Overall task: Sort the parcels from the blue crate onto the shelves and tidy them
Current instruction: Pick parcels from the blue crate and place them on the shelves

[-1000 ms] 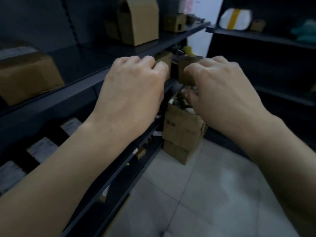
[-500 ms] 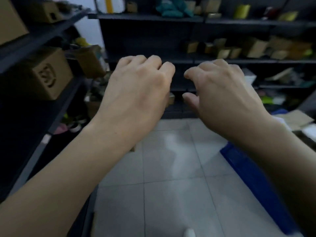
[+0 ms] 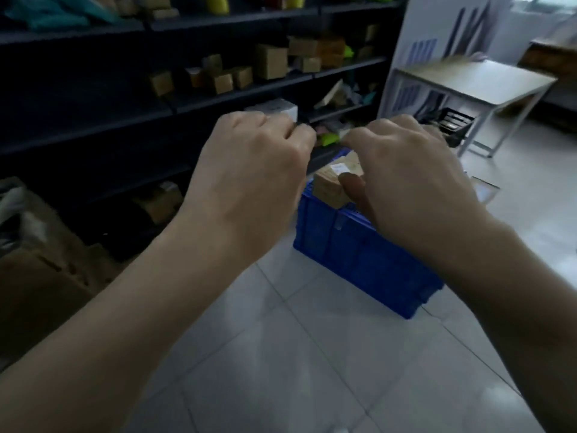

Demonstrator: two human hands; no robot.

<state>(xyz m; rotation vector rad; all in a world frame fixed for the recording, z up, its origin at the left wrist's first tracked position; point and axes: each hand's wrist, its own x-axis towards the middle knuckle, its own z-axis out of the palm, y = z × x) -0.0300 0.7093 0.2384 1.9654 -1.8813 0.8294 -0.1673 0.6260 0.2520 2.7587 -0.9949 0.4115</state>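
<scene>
Starting at the left, large cardboard cartons (image 3: 46, 276) sit on the floor against the dark shelves (image 3: 243, 92). Those shelves already carry a fair stock: small brown boxes (image 3: 223, 82) in a loose row on a middle level, more brown and yellow packets higher up and further right, and a white box (image 3: 276, 108) one level below. Which of these came out of the crate cannot be told, and several stand crooked or bunched, so the tidying looks unfinished. The left hand (image 3: 249, 182) hangs in the air in front of the shelving, knuckles up, fingers loosely curled under with nothing seen in them. Just right of it, the blue crate (image 3: 359, 254) stands on the tiled floor near the foot of the shelves. At least one brown parcel (image 3: 327, 185) with a white label lies at the crate's near-left corner, rising above the rim; the rest of the inside is hidden behind the right hand (image 3: 415, 189). That hand too is knuckles up, fingers loosely curled and thumb pointing down, overlapping the parcel in view. Whether it touches the parcel I cannot tell, though it appears to hold nothing. By my reading the sorting is partway: the crate is not empty, and the step in hand is reaching for the next parcel. Well to the right stands a pale table (image 3: 487, 79), apart from the work.
</scene>
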